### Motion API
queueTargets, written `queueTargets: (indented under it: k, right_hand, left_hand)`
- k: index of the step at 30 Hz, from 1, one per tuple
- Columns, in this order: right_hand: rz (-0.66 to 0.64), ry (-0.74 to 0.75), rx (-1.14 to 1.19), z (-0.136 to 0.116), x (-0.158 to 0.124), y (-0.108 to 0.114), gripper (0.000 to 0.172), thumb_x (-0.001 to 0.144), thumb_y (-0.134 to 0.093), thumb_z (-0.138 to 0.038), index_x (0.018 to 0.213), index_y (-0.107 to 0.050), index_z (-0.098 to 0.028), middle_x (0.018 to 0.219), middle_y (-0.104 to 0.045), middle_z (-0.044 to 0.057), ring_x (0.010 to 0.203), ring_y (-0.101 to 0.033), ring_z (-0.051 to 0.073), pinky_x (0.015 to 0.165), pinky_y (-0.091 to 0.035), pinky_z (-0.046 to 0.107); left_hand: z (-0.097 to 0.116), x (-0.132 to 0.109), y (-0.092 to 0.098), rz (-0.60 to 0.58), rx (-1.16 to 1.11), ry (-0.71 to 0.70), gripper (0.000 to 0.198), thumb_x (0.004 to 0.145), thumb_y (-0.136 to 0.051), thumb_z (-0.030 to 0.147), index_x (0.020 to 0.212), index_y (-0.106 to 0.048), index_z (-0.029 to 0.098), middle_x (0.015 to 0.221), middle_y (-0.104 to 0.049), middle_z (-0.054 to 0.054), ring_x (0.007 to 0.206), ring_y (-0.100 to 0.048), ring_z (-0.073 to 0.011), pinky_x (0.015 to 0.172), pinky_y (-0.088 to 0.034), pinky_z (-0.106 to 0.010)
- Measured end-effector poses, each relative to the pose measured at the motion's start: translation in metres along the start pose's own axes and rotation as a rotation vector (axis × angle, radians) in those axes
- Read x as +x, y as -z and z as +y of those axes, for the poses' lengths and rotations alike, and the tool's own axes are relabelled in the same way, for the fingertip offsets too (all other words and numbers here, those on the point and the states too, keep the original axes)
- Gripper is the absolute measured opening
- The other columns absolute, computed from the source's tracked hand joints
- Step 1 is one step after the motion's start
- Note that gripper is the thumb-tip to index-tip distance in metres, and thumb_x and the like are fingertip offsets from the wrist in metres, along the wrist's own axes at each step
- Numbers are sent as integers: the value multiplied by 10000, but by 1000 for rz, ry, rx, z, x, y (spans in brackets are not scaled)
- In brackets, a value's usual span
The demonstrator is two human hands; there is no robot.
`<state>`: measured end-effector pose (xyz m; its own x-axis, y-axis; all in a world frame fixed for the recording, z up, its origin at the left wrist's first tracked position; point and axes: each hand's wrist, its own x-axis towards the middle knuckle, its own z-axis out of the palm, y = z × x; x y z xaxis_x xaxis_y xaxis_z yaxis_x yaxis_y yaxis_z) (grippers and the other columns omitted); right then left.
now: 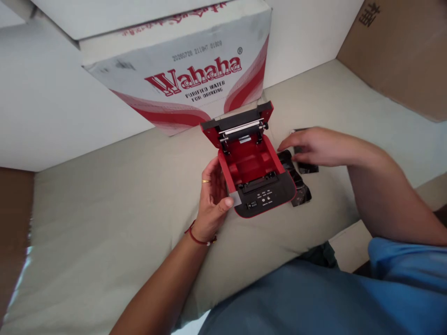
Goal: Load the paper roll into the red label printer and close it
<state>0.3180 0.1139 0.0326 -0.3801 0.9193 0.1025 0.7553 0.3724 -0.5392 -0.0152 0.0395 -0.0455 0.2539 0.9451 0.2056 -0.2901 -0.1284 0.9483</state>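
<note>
My left hand (213, 197) grips a small red and black thermal printer (265, 197) at its left side. Its thumb lies by a translucent grey tab (237, 198) at the front corner, and its other fingers are partly hidden behind the red wall. The printer's lid (240, 122) is raised, showing a roller and a hollow red inside. To the right, my right hand (310, 146) has its fingers apart close to the printer's wall, over crumpled black film (301, 191) and a flat dark item (309, 167). Whether it touches them I cannot tell.
A white and red water carton (195, 70) stands behind the printer against a white wall (300, 42). A brown cardboard box (405, 56) is at the far right. Beige cloth (115, 209) covers the soft surface underneath.
</note>
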Motion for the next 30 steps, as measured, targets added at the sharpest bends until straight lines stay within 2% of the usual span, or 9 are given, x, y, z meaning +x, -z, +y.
queueTargets:
  k: [4,6,8,12,17,20,23,26,30]
  right_hand:
    - [-106,-251,-242,20,0,33,440,957,-710,-340,1380,-821,-291,1175,-859,73,981,-789,295,935,-606,458]
    - [-169,-330,-315,33,1,37,563,918,-763,-361,1470,-771,-251,1344,-815,133,1139,-773,344,1008,-596,486]
    - [-227,-346,-299,43,1,32,632,896,-798,-382,1510,-744,-242,1420,-786,148,1225,-749,353,1040,-587,471]
    - [-153,-400,-191,60,-3,16,500,956,-733,-445,1409,-804,-245,1299,-827,116,1096,-761,292,963,-583,420]
    - [-76,-331,-103,71,-6,0,497,890,-758,-472,1313,-855,-230,1204,-801,127,1038,-746,307,959,-588,446]
    - [-50,-310,-75,72,-5,-7,503,878,-751,-463,1315,-853,-235,1198,-792,132,1045,-750,327,986,-595,481]
    - [-41,-306,-54,68,-8,-4,465,858,-771,-468,1249,-871,-237,1168,-815,125,1046,-761,337,984,-601,498]
    - [-69,-317,82,57,-15,15,449,849,-805,-554,1179,-882,-259,1150,-853,98,1003,-781,318,922,-621,477]
    - [-222,-226,244,32,-26,69,563,865,-815,-735,1186,-894,-280,1073,-879,66,898,-785,252,769,-626,381]
  left_hand:
    - [0,3,-2,110,-57,55,688,945,-773,707,1538,-653,381,1738,-554,-64,1596,-553,-348,1286,-543,-558]
    - [1,6,0,172,-71,108,572,971,-797,599,1478,-694,355,1681,-615,-67,1537,-609,-319,1265,-559,-537]
    - [3,12,3,217,-69,139,482,979,-817,527,1411,-732,331,1604,-679,-65,1478,-654,-295,1259,-559,-523]
    - [12,28,11,182,-30,137,514,924,-883,545,1364,-741,321,1524,-715,-56,1437,-663,-266,1251,-551,-471]
    - [22,53,8,174,-22,223,574,793,-1003,358,1276,-695,321,1424,-731,-19,1289,-715,-216,1065,-628,-340]
    - [23,69,-5,176,-100,294,611,715,-998,265,1221,-659,312,1278,-755,-3,1049,-763,-202,892,-670,-339]
    - [24,78,-18,232,-141,334,584,629,-909,159,1126,-627,282,1036,-750,30,750,-707,-156,656,-635,-300]
    - [27,78,-23,319,-125,293,542,571,-790,94,1048,-602,270,903,-701,63,607,-607,-108,512,-537,-237]
    - [36,74,-14,429,-50,297,480,565,-722,78,1000,-610,247,804,-657,65,557,-594,-110,494,-541,-245]
